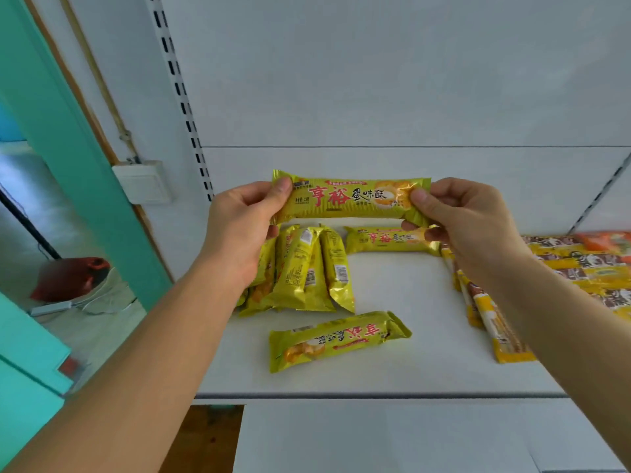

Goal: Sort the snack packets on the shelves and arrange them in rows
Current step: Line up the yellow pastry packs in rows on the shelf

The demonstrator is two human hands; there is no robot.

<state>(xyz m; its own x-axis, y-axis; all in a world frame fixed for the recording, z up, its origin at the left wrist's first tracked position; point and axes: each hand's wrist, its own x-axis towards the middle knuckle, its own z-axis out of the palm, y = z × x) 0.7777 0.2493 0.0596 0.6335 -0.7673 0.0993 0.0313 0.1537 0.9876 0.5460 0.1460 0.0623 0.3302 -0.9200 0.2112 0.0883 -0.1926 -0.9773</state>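
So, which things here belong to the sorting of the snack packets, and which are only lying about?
Part of the job:
- held packet, gripped by left hand and right hand
- leaning yellow-green packets
- flat packet behind
- upside-down packet in front
- orange-yellow packets at right
- shelf

Only lying about:
- wall switch
- red thing on the floor

Single head view, forward and down, near the shelf.
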